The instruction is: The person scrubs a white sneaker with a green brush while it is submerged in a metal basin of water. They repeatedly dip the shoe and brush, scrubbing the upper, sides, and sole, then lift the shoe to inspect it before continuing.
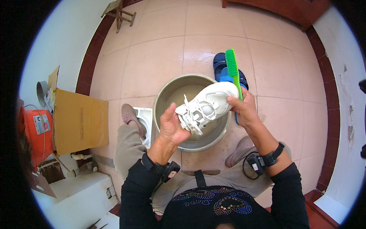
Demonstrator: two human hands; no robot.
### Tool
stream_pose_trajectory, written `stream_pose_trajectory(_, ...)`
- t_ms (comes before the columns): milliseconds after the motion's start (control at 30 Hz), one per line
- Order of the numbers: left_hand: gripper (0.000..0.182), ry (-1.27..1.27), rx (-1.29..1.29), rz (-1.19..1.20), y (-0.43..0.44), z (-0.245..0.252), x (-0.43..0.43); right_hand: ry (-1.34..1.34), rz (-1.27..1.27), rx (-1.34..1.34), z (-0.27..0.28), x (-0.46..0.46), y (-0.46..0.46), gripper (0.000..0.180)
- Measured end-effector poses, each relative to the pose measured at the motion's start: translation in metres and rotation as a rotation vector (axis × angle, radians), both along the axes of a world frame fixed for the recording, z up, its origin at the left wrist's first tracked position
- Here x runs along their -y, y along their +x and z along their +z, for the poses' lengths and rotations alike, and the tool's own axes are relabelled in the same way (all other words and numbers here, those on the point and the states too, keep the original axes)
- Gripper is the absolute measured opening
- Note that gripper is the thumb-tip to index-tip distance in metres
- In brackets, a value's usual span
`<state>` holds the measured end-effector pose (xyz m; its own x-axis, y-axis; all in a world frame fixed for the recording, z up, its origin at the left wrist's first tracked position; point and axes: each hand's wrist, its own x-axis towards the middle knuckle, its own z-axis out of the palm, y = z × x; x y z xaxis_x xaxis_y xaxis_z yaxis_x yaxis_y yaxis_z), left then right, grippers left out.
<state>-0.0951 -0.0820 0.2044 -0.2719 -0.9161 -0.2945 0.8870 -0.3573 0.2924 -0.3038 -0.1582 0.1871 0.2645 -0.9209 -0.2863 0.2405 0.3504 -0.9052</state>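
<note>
A white lace-up sneaker (204, 106) is held above a round metal basin (192, 148) with cloudy water (183, 93) in it. The shoe's toe points up and to the right, and its laces hang loosely near the ankle opening. My left hand (173, 126) supports the heel end, thumb raised and fingers partly hidden behind the shoe. My right hand (243, 107) grips the toe end, together with the handle of a green scrub brush (233, 64). The brush stands nearly upright beside the toe, bristles facing left.
Blue slippers (220, 61) lie on the tiled floor just beyond the basin. A white tray (147, 114) is beside my foot at left. Further left are a cardboard box (81, 120) and a red bucket (37, 137). A wooden stool (118, 14) stands at the far left wall.
</note>
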Motion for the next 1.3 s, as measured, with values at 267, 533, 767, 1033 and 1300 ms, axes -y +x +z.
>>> stream_pose_trajectory(267, 0.043, 0.043, 0.295, -0.049, -0.003, 0.008, -0.003, -0.053, 0.06, 0.152, 0.005, -0.004, -0.001, 0.051)
stream_pose_trajectory(533, 0.035, -0.099, 0.873, -0.001, -0.005, 0.012, -0.018, 0.063, 0.077, 0.053, 0.011, -0.002, -0.002, 0.049)
stream_pose_trajectory(767, 0.034, -0.219, 1.056, -0.063, -0.002, 0.012, -0.021, -0.018, 0.023, 0.011, 0.007, -0.005, 0.004, 0.053)
stream_pose_trajectory(1033, 0.033, -0.266, 1.153, -0.095, -0.001, 0.022, -0.022, -0.003, 0.054, 0.084, 0.01, -0.005, 0.004, 0.053)
stream_pose_trajectory(1300, 0.033, -0.242, 1.108, -0.006, -0.003, 0.011, -0.02, -0.181, -0.205, -0.219, 0.022, 0.014, -0.016, 0.046)
